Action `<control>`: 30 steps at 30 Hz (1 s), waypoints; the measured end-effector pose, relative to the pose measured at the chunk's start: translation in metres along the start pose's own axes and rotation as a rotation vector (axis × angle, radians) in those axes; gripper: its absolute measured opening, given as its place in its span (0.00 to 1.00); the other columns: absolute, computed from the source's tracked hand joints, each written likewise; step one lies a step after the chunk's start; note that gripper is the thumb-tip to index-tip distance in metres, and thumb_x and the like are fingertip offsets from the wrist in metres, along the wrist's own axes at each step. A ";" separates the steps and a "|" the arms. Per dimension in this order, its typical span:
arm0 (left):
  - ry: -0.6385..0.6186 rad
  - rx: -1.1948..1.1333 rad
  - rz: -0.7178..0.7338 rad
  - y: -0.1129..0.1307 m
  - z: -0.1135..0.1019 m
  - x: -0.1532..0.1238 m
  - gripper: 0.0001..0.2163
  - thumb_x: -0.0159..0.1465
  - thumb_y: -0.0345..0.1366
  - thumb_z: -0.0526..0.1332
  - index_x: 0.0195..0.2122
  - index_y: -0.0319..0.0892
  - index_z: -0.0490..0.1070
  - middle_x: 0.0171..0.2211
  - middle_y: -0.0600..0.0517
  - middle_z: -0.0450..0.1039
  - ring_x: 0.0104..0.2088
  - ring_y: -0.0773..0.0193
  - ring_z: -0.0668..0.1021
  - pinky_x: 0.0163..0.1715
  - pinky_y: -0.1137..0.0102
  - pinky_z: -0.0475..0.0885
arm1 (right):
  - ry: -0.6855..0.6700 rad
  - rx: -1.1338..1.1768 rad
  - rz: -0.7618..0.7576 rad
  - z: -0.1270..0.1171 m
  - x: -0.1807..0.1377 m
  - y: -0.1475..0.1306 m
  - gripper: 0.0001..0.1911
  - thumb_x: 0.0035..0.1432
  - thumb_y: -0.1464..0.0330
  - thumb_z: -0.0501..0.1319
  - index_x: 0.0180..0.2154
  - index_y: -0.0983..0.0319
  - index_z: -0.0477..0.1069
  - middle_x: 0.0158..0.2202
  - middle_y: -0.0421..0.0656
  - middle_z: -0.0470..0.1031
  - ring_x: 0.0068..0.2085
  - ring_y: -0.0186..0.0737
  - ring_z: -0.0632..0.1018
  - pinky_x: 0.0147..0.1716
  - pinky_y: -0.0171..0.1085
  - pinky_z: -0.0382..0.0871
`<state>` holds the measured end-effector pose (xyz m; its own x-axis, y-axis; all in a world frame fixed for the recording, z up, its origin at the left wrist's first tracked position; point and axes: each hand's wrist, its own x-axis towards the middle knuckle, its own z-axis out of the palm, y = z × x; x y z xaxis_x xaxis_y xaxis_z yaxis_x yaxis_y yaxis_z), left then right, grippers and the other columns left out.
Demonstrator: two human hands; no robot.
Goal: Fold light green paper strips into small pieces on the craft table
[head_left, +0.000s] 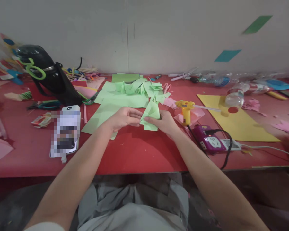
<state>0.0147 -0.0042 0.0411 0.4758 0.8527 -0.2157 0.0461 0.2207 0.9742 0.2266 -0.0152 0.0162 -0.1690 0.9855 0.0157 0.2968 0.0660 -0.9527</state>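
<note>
Both my hands meet over the middle of the red table (pixel 139 154). Between them is a folded piece of light green paper (pixel 151 114), creased into angled flaps. My left hand (pixel 124 118) pinches its left edge with curled fingers. My right hand (pixel 165 122) grips its lower right side, thumb on top. Behind the folded piece lie flat green paper sheets (pixel 115 104) and a heap of several small folded green pieces (pixel 139 87).
A yellow glue gun (pixel 186 110) stands right of my hands, its cord running to a purple power strip (pixel 210 141). A yellow sheet (pixel 238 120) and plastic bottle (pixel 234 98) lie further right. A phone (pixel 66 133) and black bag (pixel 48 72) sit left.
</note>
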 end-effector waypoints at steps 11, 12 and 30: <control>0.183 -0.046 -0.013 0.004 0.014 0.002 0.13 0.50 0.36 0.74 0.34 0.37 0.77 0.30 0.49 0.79 0.29 0.64 0.81 0.36 0.67 0.78 | 0.115 0.029 -0.062 0.005 -0.001 -0.003 0.22 0.46 0.54 0.70 0.35 0.65 0.78 0.30 0.45 0.79 0.30 0.42 0.77 0.27 0.37 0.71; 0.195 -0.045 -0.003 0.002 0.014 0.003 0.13 0.49 0.35 0.75 0.33 0.36 0.76 0.30 0.48 0.79 0.29 0.64 0.81 0.36 0.67 0.78 | 0.120 0.033 -0.062 0.005 -0.001 -0.003 0.21 0.46 0.54 0.70 0.34 0.65 0.78 0.30 0.45 0.79 0.30 0.42 0.77 0.26 0.37 0.70; 0.352 0.222 0.295 -0.009 0.011 0.012 0.10 0.56 0.37 0.67 0.37 0.40 0.75 0.36 0.48 0.78 0.36 0.63 0.78 0.38 0.68 0.73 | 0.059 0.313 -0.032 0.005 0.003 0.000 0.19 0.46 0.54 0.71 0.32 0.63 0.77 0.27 0.42 0.76 0.25 0.33 0.71 0.24 0.34 0.65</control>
<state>0.0296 -0.0012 0.0310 0.1736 0.9799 0.0987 0.1580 -0.1267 0.9793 0.2217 -0.0130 0.0153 -0.1160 0.9917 0.0561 -0.0130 0.0550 -0.9984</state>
